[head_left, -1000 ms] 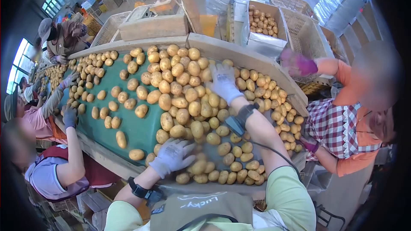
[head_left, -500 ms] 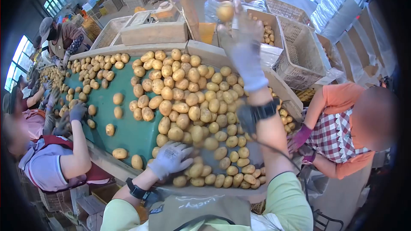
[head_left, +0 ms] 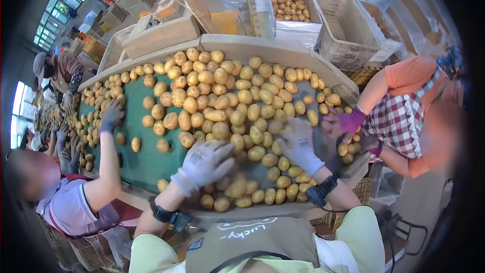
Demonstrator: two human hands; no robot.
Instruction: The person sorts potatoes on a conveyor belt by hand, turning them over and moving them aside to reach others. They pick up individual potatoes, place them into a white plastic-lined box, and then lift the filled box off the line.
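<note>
In a white-grey glove, my left hand (head_left: pixel 206 166) lies over the near side of the potato pile with its fingers spread, touching potatoes (head_left: pixel 220 131). My right hand (head_left: pixel 301 147), gloved the same way and slightly blurred, rests palm down among potatoes on the grey right-hand section. Its fingers look stretched out, and I see no potato gripped in it. Potatoes lie thickly between and beyond both hands, and some near my left hand are smeared by motion. Each wrist wears a black strapped device.
A green belt (head_left: pixel 146 164) runs left inside a wooden rim (head_left: pixel 262 44). Co-workers' gloved hands are at the potatoes: a pink glove (head_left: pixel 348 120) on the right, a grey glove (head_left: pixel 112 116) on the left. Beyond stand a potato-filled box (head_left: pixel 298 30) and a plastic crate (head_left: pixel 348 45).
My right hand has come back from above the boxes, where a potato was in the air beside it, down to the pile. My left hand stays near the pile's front. The view has shifted.
</note>
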